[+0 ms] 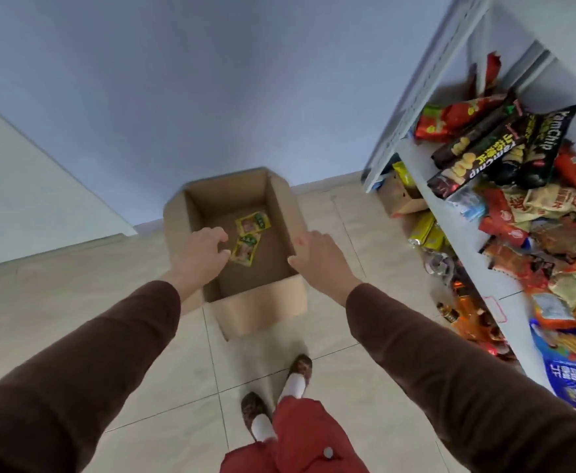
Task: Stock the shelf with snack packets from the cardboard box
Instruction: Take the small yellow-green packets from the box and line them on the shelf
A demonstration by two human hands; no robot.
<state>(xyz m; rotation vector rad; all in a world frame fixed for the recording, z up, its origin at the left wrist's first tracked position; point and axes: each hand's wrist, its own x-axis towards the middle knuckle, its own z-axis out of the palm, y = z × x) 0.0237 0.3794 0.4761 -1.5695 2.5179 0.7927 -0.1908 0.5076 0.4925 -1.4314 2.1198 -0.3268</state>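
An open cardboard box (262, 305) stands on the tiled floor ahead of me. Two small yellow snack packets lie on its bottom, one (252, 222) farther back, the other (245, 249) nearer me. My left hand (201, 249) hovers over the box's left side, fingers spread, just left of the nearer packet and holding nothing. My right hand (317, 256) is over the box's right wall, fingers apart and empty. The white shelf (426, 172) at the right carries a heap of snack packets (532, 206).
More packets and a small carton (402, 196) sit on the floor level under the shelf. A blue wall rises behind the box and a pale panel (23, 199) stands at the left. My feet (279, 390) are on the tiles just in front of the box.
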